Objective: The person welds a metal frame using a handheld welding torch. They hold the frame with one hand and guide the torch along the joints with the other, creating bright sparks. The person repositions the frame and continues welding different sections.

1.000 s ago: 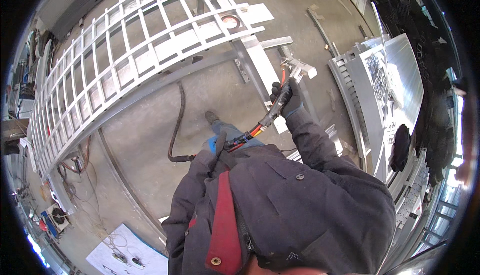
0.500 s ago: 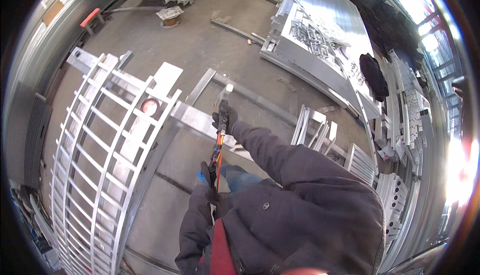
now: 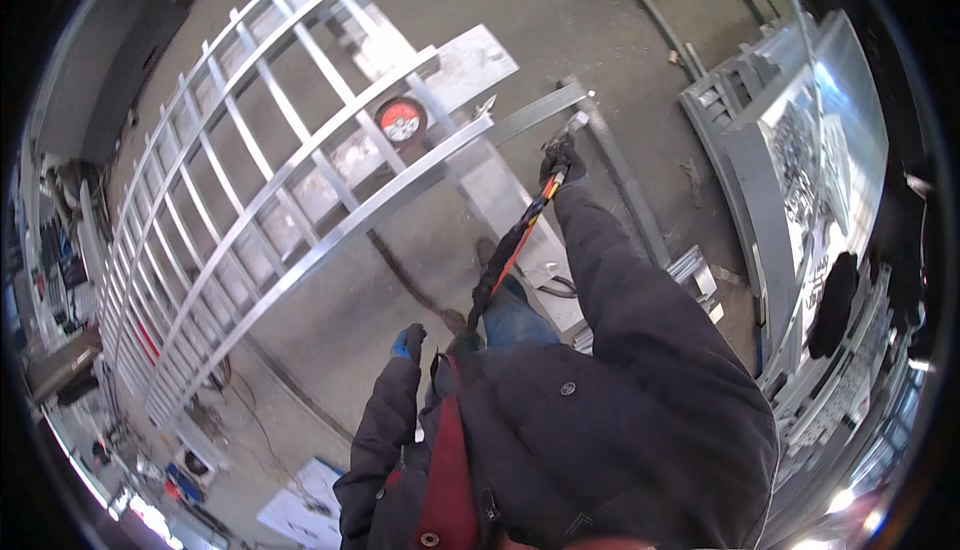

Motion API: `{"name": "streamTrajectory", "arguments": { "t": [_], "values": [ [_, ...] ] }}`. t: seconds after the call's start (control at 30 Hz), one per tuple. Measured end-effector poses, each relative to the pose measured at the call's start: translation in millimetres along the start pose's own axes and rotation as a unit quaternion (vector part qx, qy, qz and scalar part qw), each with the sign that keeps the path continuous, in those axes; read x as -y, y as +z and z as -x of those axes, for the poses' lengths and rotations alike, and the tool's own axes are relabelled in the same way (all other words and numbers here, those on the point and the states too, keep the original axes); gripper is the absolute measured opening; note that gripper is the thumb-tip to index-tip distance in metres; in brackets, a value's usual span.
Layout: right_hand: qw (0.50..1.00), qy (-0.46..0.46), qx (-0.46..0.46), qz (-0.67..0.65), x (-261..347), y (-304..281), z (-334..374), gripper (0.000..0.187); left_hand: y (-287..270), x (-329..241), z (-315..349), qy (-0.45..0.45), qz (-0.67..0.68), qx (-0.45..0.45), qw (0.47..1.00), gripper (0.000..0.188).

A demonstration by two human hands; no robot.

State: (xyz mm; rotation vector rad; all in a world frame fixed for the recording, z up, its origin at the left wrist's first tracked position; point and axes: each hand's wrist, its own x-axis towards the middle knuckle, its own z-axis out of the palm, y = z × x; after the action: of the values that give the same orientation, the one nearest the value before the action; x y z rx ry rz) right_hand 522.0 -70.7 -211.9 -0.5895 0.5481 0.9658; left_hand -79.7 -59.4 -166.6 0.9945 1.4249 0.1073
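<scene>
My right hand [image 3: 562, 162], in a dark glove, is wrapped around what looks like a welding torch [image 3: 577, 123] with a pale metal head. From it a black-wrapped cable bundle [image 3: 515, 240] with orange and yellow lines runs down past my legs. My left hand [image 3: 410, 340], gloved with a blue patch at the wrist, hangs closed beside my body, apart from the cable, with nothing visible in it. To the left lies a large curved aluminium railing panel [image 3: 270, 155] of crossed bars. A red and black disc [image 3: 401, 122] shows between its bars.
Under the panel run flat metal beams [image 3: 505, 200], with a pale plate [image 3: 480, 60] at the far end. A steel bar [image 3: 625, 185] lies beyond my right hand. Stacked metal sheets [image 3: 735, 180] and a dark garment [image 3: 835, 305] are at right. A white sheet [image 3: 300, 510] lies lower left.
My view has turned, shifting the railing panel up and right. My left hand has come away from the cable bundle. My right hand still holds the torch, now farther right in view.
</scene>
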Motion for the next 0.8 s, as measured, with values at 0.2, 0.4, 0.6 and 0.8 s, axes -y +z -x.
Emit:
{"name": "streamTrajectory", "arguments": {
  "t": [0.2, 0.4, 0.6, 0.8],
  "values": [
    [0.987, 0.062, -0.053, 0.139, 14, -4, -48, 0.022, -50, 77, 78, -0.303, -0.041, -0.029, 0.952, 0.049],
    [0.949, 0.136, -0.104, 0.265, 10, -15, -96, 0.024, -34, 72, 172, -0.258, -0.1, -0.063, 0.959, 0.068],
    [0.93, 0.148, -0.119, 0.315, 1, -29, -106, 0.026, -39, 73, 174, -0.24, -0.048, -0.112, 0.963, 0.064],
    [0.914, 0.167, -0.098, 0.357, -33, -78, -116, 0.029, -52, 85, 182, -0.144, 0.064, -0.137, 0.978, 0.058]
  ]
}}
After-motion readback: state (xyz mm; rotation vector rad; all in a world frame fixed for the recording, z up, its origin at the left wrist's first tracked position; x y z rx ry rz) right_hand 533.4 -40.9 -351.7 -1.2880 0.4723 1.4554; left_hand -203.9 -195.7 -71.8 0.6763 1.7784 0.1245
